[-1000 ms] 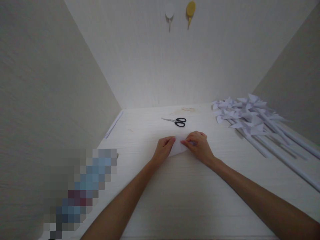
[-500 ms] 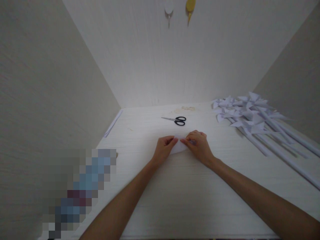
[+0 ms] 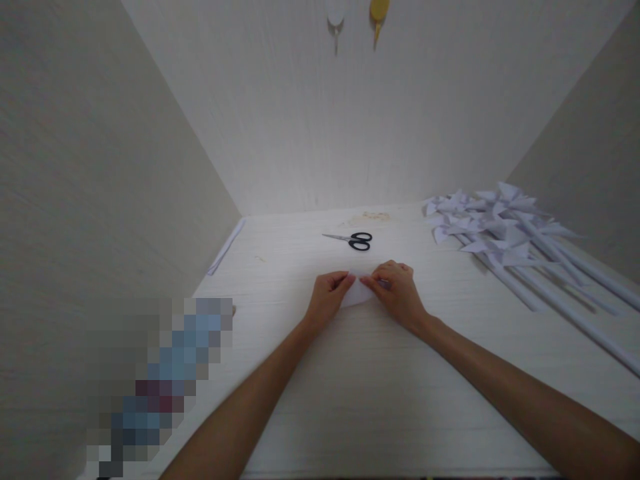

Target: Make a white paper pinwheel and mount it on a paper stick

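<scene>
Looks like a home craft nook: pale wood-grain desk (image 3: 350, 387) boxed in w/ plain off-white walls (image 3: 90, 167), black-handled scissors (image 3: 356, 241) lying out, heap of white folded-paper pinwheels on rolled paper sticks (image 3: 505, 237), white and yellow wall hooks (image 3: 357, 17) overhead.

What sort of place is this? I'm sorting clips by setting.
Probably a home craft corner: a pale table boxed in by plain walls, black-handled scissors, a pile of white paper pinwheels on rolled sticks, and both hands, left hand and right hand, pressing a white paper piece.
</scene>
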The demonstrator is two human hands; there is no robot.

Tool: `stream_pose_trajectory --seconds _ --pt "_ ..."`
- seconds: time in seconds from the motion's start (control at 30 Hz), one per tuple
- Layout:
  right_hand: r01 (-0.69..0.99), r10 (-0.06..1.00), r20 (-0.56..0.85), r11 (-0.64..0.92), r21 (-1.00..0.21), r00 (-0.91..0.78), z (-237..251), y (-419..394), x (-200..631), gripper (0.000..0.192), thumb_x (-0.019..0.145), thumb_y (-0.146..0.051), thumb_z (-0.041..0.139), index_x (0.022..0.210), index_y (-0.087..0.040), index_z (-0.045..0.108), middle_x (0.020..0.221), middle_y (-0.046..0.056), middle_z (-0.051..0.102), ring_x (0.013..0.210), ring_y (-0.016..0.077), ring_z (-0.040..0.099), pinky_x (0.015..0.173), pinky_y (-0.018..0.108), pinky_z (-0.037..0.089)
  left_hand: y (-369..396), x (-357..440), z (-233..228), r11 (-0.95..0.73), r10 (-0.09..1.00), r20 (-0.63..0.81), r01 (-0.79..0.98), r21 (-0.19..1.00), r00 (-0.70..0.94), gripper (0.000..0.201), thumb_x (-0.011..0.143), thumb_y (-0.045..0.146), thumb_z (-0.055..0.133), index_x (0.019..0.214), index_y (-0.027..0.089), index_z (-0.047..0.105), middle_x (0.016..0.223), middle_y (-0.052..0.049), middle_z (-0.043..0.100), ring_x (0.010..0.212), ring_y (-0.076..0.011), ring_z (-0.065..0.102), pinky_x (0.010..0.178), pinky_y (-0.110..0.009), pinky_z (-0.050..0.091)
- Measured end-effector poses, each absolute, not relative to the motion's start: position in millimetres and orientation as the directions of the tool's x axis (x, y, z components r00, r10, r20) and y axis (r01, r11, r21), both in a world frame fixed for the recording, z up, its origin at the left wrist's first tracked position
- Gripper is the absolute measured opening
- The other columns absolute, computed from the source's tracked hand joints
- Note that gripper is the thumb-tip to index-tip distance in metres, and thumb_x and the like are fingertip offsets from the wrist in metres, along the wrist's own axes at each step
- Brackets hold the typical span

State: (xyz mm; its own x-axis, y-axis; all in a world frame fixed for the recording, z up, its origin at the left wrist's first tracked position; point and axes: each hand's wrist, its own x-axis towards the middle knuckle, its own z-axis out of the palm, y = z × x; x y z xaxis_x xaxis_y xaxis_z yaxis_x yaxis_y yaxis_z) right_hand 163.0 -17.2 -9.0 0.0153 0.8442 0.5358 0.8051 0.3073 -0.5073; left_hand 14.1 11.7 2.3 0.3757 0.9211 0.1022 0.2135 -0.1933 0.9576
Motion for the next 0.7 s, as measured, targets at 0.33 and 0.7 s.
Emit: stream_pose_trajectory --seconds 0.33,0.7 --pt "0.783 0.824 0.565 0.319 -0.533 0.049 -7.2 -19.6 161.7 0.034 0.080 -0.041 0.046 0.054 -0.019 0.050 0.059 0.002 0.058 0.065 0.0170 0.052 0.074 0.039 0.030 10.4 14.6 3.3 -0.171 0.936 0.106 0.171 0.970 0.337 0.031 0.070 0.041 0.051 0.056 0.013 0.052 0.051 0.003 0.038 0.051 -0.0075 0.033 0.045 -0.020 0.025" --pt "-0.182 0.990 0.107 0.121 -0.976 0.087 -9.8 -17.1 145.4 0.031 0.058 -0.028 0.069 0.085 -0.018 0.055 0.087 0.005 0.065 0.079 0.0178 0.060 0.074 0.034 0.047 9.9 16.8 3.9 -0.032 0.998 0.039 -0.134 0.990 0.054 0.027 0.068 0.040 0.054 0.064 0.013 0.056 0.058 0.002 0.049 0.055 -0.0090 0.041 0.051 -0.021 0.034"
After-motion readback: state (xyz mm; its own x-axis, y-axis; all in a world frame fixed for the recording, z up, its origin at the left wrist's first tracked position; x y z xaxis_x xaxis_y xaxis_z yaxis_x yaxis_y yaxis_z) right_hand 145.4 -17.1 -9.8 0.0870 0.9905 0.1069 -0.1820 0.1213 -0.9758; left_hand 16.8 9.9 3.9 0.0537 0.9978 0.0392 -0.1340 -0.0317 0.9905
